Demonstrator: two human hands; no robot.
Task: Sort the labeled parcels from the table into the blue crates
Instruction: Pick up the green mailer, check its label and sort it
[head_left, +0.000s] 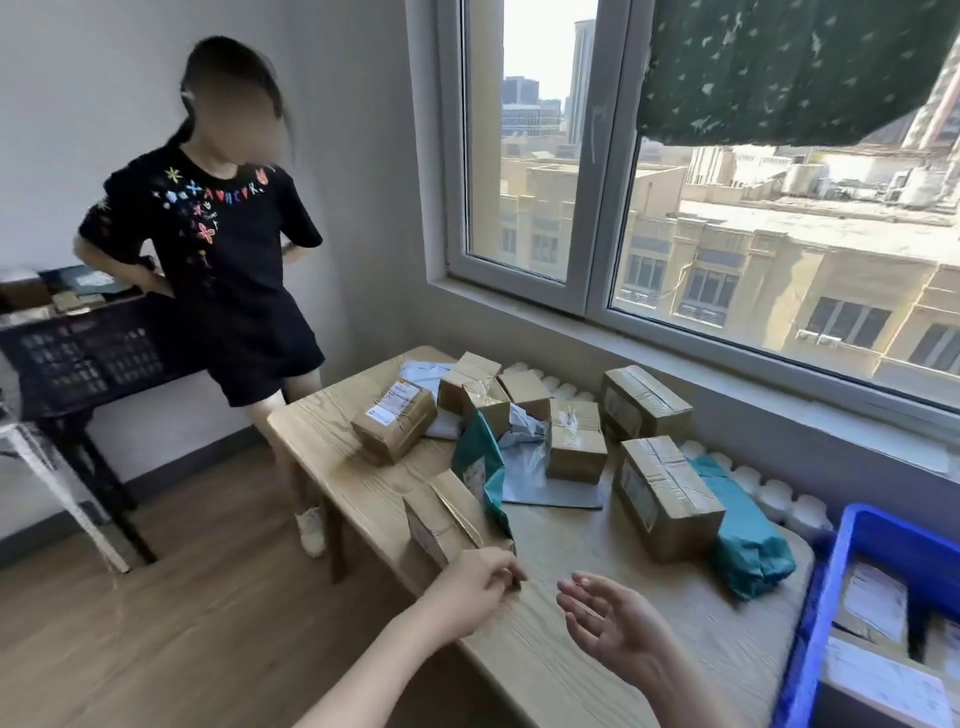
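The left hand (475, 584) pinches the near corner of a brown box (441, 514) that sits on the table (545, 665). Just right of that grip, the right hand (608, 621) is spread wide, palm up, and holds nothing. More parcels (665, 499) lie behind the held box. The blue crate (826, 597), farther right, has some inside too.

Left hand (475, 582) pinches a cardboard parcel (441, 519); right hand (608, 623) hovers relaxed

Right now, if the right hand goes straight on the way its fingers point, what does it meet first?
Probably the near cardboard box, at the corner the left hand pinches; the right hand is open, and depth is unclear.
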